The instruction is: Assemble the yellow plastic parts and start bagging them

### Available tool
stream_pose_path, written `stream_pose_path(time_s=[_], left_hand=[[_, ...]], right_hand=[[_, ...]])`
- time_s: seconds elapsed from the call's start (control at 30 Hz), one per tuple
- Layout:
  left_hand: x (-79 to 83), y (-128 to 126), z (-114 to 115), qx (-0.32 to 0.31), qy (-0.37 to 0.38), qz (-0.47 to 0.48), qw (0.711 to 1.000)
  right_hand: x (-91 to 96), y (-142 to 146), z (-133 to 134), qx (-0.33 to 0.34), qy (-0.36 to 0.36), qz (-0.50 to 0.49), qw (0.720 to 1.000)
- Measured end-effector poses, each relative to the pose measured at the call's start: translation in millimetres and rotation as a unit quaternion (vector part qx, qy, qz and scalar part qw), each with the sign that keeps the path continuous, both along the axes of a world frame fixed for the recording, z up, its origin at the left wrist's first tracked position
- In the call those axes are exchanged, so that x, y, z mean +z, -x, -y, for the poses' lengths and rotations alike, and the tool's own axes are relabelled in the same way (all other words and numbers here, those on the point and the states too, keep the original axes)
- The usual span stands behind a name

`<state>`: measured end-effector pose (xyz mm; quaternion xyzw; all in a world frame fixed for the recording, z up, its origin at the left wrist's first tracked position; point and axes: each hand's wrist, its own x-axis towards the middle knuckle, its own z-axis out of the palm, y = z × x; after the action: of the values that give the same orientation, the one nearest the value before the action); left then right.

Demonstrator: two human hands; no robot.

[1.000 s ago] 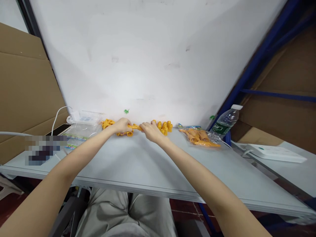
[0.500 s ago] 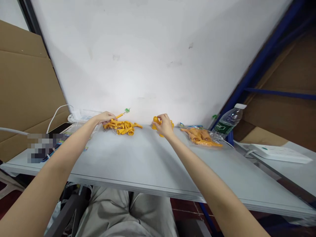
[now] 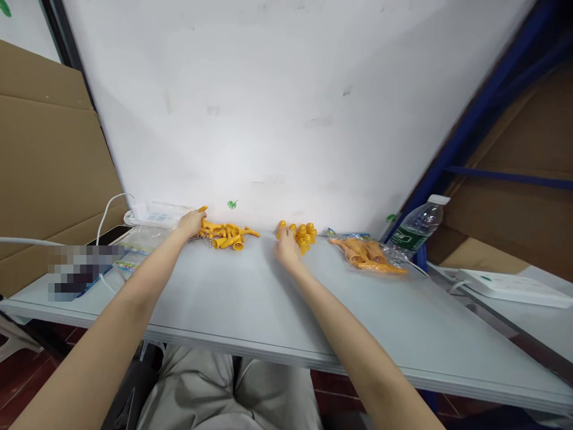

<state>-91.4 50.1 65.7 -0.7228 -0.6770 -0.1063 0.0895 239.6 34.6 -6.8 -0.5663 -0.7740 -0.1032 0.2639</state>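
Seeing an orange piece (image 3: 203, 209) held, jutting above my distant left hand (image 3: 191, 223), I can't tell if my right hand (image 3: 287, 247), at orange cups (image 3: 304, 235), holds any.

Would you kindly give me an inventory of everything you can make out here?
loose curved pieces: several, orange-yellow, table centre-left
cup-like pieces: several, orange-yellow, table centre
bagged pieces: several, orange, right of the cups
bottle: one, clear with green label, right
power strip: one, white, far right
clear bags: count unclear, left
cable: one, white, left
blurred patch: one, dark, left
cardboard: brown, both sides
panel: one, white, behind
frame: blue, right
table: one, grey, below
trousers: one pair, grey-beige, bottom
left hand: one, bare, at the curved pieces
right hand: one, bare, at the cups
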Motion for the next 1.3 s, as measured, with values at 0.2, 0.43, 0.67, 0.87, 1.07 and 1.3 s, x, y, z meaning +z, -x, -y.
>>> stream_pose_path(time_s=[0.2, 0.43, 0.67, 0.87, 1.07, 1.3], left_hand=[[-23.3, -14, -7, 0.0, 0.047, 0.062, 0.997], [-39.8, -16, -9, -0.022, 0.036, 0.051, 0.998], [-48.2, -19, -10, -0.014, 0.016, 0.082, 0.996], [-43.4, -33, -15, 0.017, 0.032, 0.114, 0.993], [-44.2, -40, -11, -0.003, 0.013, 0.108, 0.994], [-34.9, -46, 10, -0.065, -0.059, 0.095, 0.992]], right_hand=[[27.0, 75, 23, 0.12, 0.122, -0.022, 0.985], [27.8, 113, 26, 0.089, 0.138, 0.016, 0.986], [35.2, 117, 23, 0.029, 0.142, 0.046, 0.988], [38.1, 112, 17, -0.004, 0.196, 0.0, 0.981], [38.2, 105, 12, -0.036, 0.198, -0.027, 0.979], [42.1, 100, 6, 0.038, 0.255, -0.035, 0.966]])
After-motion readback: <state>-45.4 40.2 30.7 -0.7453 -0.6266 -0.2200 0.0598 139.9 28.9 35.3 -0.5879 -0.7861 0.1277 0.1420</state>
